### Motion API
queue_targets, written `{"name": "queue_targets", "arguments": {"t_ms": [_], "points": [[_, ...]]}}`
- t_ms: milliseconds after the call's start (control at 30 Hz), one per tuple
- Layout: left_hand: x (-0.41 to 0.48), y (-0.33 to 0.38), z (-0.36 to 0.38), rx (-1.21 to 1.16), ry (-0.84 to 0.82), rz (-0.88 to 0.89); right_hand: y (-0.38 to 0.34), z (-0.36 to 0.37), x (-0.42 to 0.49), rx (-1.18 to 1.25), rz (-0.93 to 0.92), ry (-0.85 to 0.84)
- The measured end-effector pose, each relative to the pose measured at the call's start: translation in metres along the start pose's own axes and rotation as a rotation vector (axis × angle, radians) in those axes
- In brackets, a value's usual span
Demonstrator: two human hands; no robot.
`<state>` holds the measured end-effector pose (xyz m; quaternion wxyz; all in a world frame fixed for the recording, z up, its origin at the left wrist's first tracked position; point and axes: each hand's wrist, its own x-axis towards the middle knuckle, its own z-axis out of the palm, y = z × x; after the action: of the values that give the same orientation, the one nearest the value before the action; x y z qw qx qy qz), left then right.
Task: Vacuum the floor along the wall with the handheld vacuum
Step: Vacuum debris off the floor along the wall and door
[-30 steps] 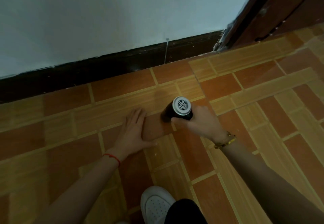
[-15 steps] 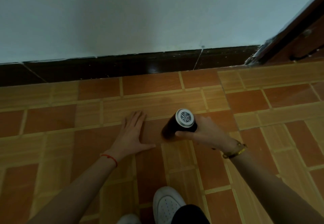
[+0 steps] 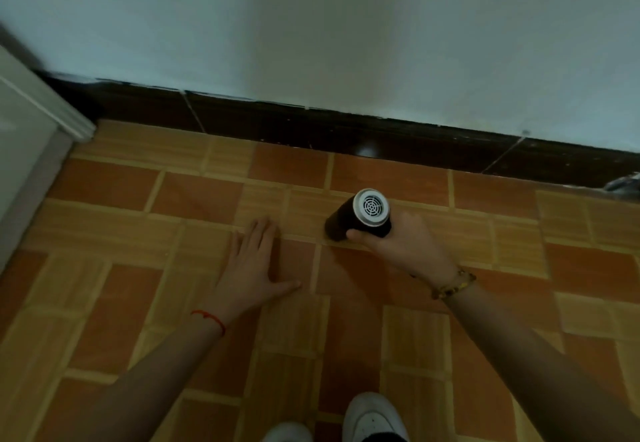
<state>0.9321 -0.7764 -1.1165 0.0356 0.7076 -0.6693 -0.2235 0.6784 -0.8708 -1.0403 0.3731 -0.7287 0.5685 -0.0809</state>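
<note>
The handheld vacuum [image 3: 360, 216] is a short black cylinder with a round silver grille at its rear end, which faces me. Its nose points down to the tiled floor [image 3: 194, 195], a tile or so short of the dark skirting [image 3: 346, 130] under the pale wall [image 3: 311, 26]. My right hand [image 3: 405, 244] is closed around the vacuum from the right and below. To the vacuum's left, my left hand [image 3: 252, 261] lies flat on the floor, fingers spread and pointing at the wall, and holds nothing.
A white door or cabinet edge [image 3: 38, 123] stands at the far left, meeting the skirting. My white shoes [image 3: 370, 417] show at the bottom edge. Orange and tan tiles stretch left and right along the wall.
The view has swung left along the wall: the brown door frame at the right is gone and a white edge has appeared at the left. Both hands keep their pose, the vacuum held the same way.
</note>
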Motion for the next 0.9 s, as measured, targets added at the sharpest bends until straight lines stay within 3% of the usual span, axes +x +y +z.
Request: {"name": "queue_targets", "arguments": {"t_ms": [133, 567, 900], "points": [[-0.019, -0.026, -0.008, -0.057, 0.036, -0.084, -0.025, 0.017, 0.022, 0.007, -0.067, 0.087], [-0.092, -0.079, -0.027, -0.084, 0.072, -0.299, -0.11, 0.082, 0.043, -0.019, -0.289, -0.222], [-0.163, -0.115, -0.041, -0.087, 0.185, -0.506, -0.182, 0.143, 0.051, 0.017, -0.445, -0.287]]}}
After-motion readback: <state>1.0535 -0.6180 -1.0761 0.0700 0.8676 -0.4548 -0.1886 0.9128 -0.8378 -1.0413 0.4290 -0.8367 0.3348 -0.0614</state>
